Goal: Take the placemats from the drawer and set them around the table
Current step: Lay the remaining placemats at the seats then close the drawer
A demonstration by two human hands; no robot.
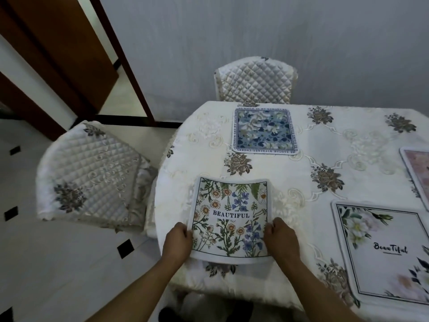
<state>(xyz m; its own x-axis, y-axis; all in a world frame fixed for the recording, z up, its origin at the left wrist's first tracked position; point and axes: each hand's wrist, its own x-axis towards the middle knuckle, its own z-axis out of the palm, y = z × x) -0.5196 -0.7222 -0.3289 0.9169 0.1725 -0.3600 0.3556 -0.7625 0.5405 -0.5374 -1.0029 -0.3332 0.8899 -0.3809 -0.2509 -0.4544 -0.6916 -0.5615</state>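
A wildflower placemat [229, 217] printed BEAUTIFUL lies at the near left end of the table [290, 180], its far edge slightly curled up. My left hand [177, 240] grips its left edge and my right hand [282, 235] grips its right edge. A blue floral placemat [263, 131] lies flat at the far side before a chair. A white-flower placemat [383, 254] lies at the near right. A pinkish placemat [417, 173] is cut off by the right frame edge.
The table wears a cream embroidered cloth. One quilted chair [255, 80] stands at the far side against the grey wall, another [92, 175] at the table's left end. A wooden door frame [125, 61] and tiled floor lie to the left.
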